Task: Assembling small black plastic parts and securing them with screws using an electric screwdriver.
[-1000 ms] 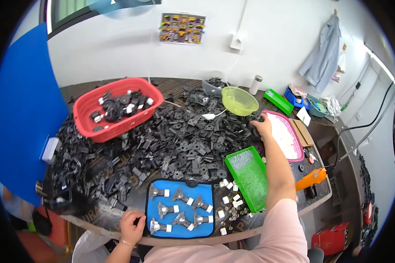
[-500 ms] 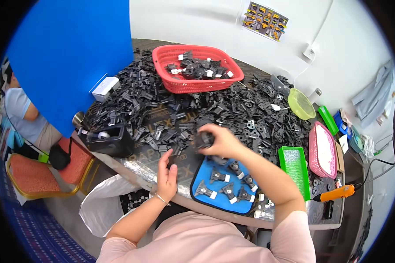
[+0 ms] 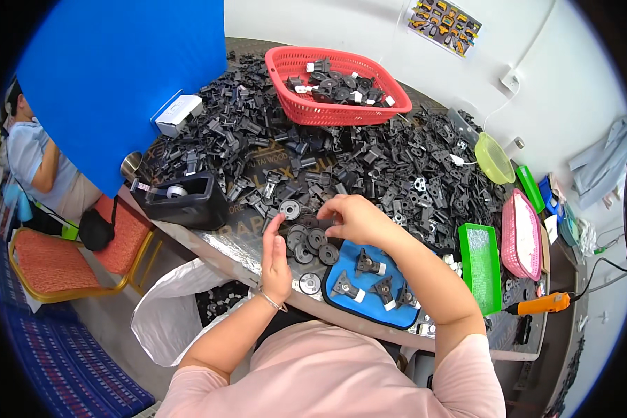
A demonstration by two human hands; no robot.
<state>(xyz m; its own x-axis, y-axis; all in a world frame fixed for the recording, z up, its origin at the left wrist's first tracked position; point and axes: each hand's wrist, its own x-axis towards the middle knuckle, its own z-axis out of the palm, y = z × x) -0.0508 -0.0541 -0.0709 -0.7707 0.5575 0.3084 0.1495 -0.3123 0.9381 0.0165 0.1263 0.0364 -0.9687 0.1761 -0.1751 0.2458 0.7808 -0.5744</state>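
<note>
A cluster of round black discs [image 3: 300, 239] lies on the table between my hands. My left hand [image 3: 276, 270] is upright at its left side, fingers stretched out, holding nothing. One lighter-rimmed disc [image 3: 290, 209] is at its fingertips, and another disc [image 3: 310, 283] sits by the table's near edge. My right hand [image 3: 359, 221] hovers over the right side of the cluster, fingers bent and apart with nothing visible in them. Below its forearm is a blue mat [image 3: 359, 308] bearing several black parts with white ends [image 3: 347, 286]; the forearm hides some of it.
Loose black parts [image 3: 223, 122] are heaped across the table. A red basket [image 3: 334, 115] of assembled parts stands at the back. A black tape dispenser [image 3: 195, 202] is at left; a green tray [image 3: 481, 268], pink basket [image 3: 521, 237] and orange electric screwdriver [image 3: 543, 304] are at right.
The dark stack in my right hand is gone from it, and round discs now lie spread on the table. My left hand has moved slightly up and right. The whole view has shifted.
</note>
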